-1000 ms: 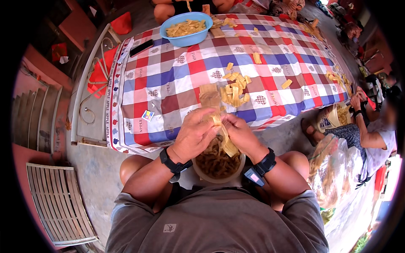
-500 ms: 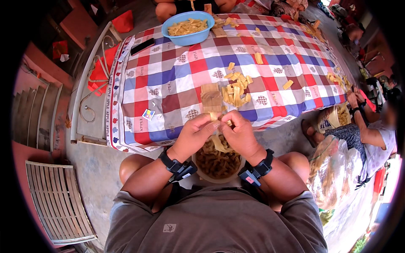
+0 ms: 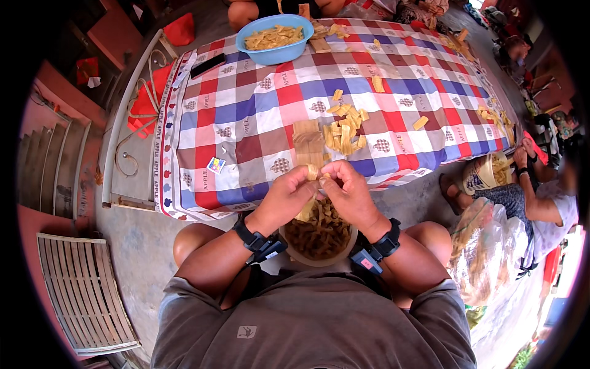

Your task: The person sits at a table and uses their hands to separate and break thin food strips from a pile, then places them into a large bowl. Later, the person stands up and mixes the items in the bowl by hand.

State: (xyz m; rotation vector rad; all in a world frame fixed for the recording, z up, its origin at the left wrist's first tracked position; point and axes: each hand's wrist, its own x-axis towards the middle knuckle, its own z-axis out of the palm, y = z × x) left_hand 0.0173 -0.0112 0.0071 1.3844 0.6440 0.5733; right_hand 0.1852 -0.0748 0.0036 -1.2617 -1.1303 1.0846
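Strip [image 3: 305,212] is pinched by left hand [image 3: 286,193] and right hand [image 3: 349,194], partly hidden in their grip.

PLACE: probably a home hosting group handwork, margins dim | checked tablecloth [image 3: 263,101] | scrolled metal frame [image 3: 112,166] along its left edge | yellow strips [image 3: 345,130] toward near edge | seated co-worker [image 3: 547,206] beyond right edge | concrete floor [image 3: 141,246]

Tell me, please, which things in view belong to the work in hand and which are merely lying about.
Apparently in use:
- yellowish strip, in the left hand and right hand
- round tub of brownish strips
- yellow strip pile on the checked tablecloth

Apparently just lying about:
- black phone
- small colourful packet
- slatted panel
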